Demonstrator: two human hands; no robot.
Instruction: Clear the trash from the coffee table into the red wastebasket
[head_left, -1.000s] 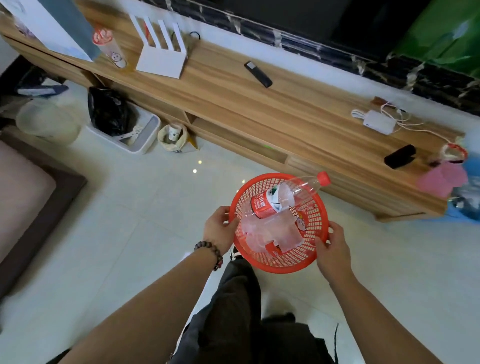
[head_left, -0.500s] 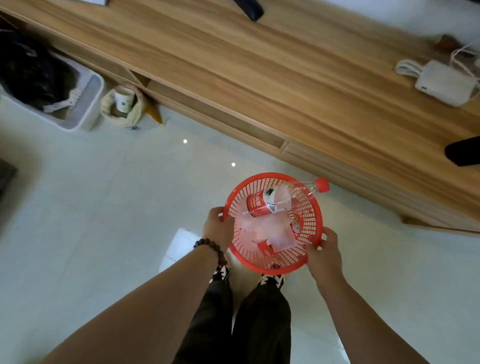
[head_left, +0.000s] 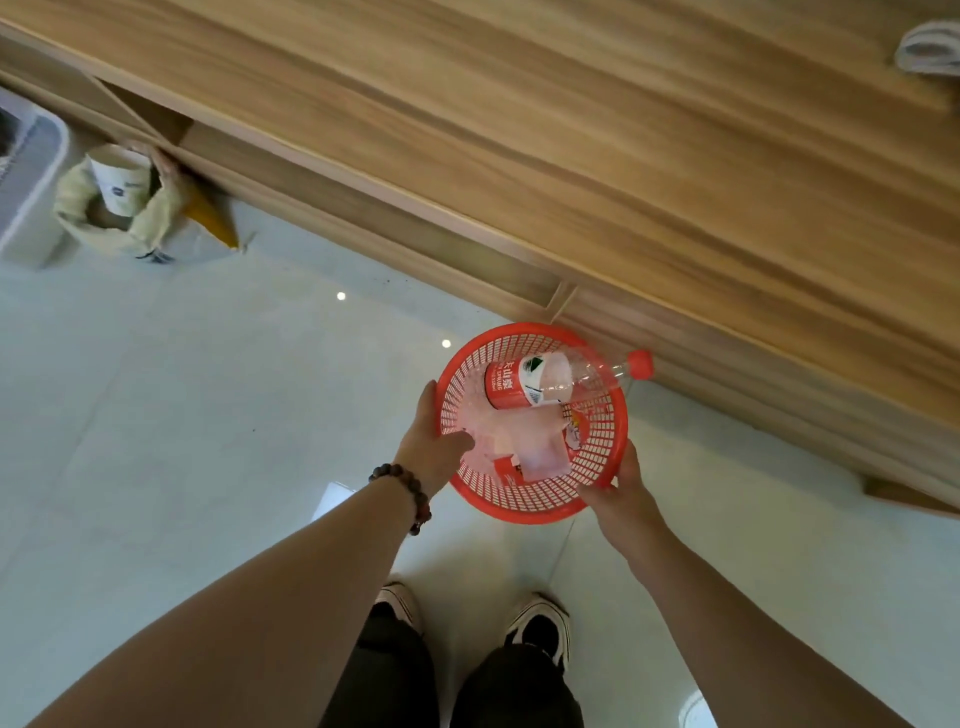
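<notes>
Basket (head_left: 597, 462) now lower and closer to the cabinet (head_left: 571, 156) than a second ago. Left hand (head_left: 431, 441) and right hand (head_left: 621, 491) grip its rim; bottle (head_left: 550, 382) and wrappers inside. Likely being set down.

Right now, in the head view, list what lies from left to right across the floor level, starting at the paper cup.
paper cup → left hand → red wastebasket → red bottle cap. The right hand grips the basket's near right rim, overlapping it, so it is left out of the order.
</notes>
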